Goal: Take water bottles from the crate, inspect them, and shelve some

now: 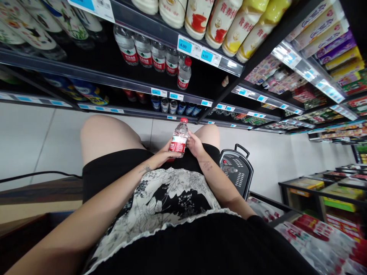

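Note:
Upright above my lap is a clear plastic water bottle (179, 138) with a red cap and a red-and-white label. My left hand (165, 151) is wrapped round its lower left side, thumb across the front near the base. On the bottle's other side, my right hand (195, 143) has curled fingers that touch it and are partly hidden behind it. Similar bottles (143, 51) stand in a row on the shelf ahead, with one bottle (184, 74) in front near the shelf's edge.
A black shopping basket (235, 170) with a raised handle stands on the floor to my right, a bottle (229, 169) lying in it. Larger drink bottles (197, 17) fill the shelf above, cans (173, 106) the one below. Low display stands (309, 187) are at the right.

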### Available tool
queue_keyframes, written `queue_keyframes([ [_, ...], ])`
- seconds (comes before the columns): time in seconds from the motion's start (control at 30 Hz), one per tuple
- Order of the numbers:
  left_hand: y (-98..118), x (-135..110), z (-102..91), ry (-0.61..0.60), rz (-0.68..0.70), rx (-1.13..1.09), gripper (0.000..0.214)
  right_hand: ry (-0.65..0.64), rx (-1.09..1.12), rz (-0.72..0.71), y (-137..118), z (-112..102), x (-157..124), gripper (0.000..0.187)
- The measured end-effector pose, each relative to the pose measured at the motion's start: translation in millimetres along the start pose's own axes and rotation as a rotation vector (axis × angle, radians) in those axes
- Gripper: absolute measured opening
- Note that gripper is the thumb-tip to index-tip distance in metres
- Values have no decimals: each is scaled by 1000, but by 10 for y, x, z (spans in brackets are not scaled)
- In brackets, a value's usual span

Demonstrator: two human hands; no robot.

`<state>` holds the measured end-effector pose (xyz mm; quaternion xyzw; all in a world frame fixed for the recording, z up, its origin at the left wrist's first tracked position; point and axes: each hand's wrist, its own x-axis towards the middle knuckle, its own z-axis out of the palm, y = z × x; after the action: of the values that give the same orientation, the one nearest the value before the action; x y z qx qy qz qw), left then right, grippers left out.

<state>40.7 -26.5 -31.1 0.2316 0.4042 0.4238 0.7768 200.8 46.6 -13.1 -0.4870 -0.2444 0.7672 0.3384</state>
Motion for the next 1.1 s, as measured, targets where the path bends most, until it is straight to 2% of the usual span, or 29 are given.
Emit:
queue_keyframes([
  [0.2, 0, -11, 10, 1, 6, 15, 92, -25, 77, -14, -3, 2, -12, 12],
  [0.3, 2, -7, 20, 4, 14, 62, 93, -40, 56, -13, -13, 25, -31, 17],
  [0.37, -1, 5, 31, 23, 76, 140, 95, -48, 55, -15, -19, 54, -42, 20],
  [0.47, -13, 25, 39, 44, 233, 295, 103, -21, 119, -31, -21, 104, -45, 16],
  [0.57, -20, 23, 24, -10, 281, 370, 110, 19, 212, -1, -19, 130, -22, 14],
  [0.67, 6, -6, -2, -48, 226, 404, 103, 15, 282, 88, -28, 106, 15, 29],
  [0.73, 34, -23, -15, -31, 191, 426, 95, 12, 299, 126, -45, 65, 34, 34],
  [0.9, 52, -4, -23, 88, 151, 347, 103, 3, 348, 25, -115, -52, 13, 41],
  [1.0, 40, 16, -16, 75, -15, 310, 80, -66, 391, -59, -159, -79, -37, 45],
  [1.1, 44, 5, -1, -51, -201, 235, 69, -165, 406, -94, -187, -66, -86, 46],
])
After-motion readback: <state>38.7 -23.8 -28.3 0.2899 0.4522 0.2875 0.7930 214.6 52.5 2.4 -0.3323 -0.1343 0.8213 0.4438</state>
